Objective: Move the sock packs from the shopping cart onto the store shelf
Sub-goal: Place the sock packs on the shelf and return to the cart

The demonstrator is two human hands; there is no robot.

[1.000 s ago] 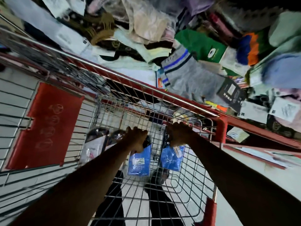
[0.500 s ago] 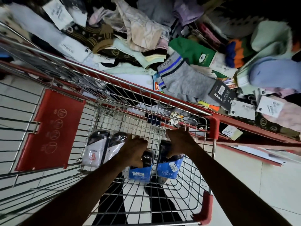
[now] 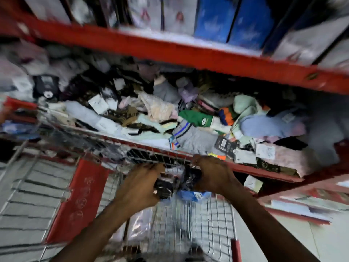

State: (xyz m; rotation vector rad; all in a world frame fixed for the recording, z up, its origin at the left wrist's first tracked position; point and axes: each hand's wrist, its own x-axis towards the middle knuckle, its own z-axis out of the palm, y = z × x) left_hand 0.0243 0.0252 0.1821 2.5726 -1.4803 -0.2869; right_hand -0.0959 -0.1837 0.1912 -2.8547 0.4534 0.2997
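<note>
Lifted from cart (image 3: 217, 220): 2 sock packs (image 3: 190, 193)

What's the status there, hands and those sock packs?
Left hand shut on sock pack. Right hand shut on second pack. Both at the cart's front rim, not yet on the shelf. View blurred; nothing seen blocking.

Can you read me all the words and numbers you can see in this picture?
None can be read; the picture is blurred.
White tags on the socks: print too blurred.
Black card on the grey sock: too small.
Red cart flap: round signs only, no readable words.
Sticker on the blue pack under the right hand: blurred.
</note>
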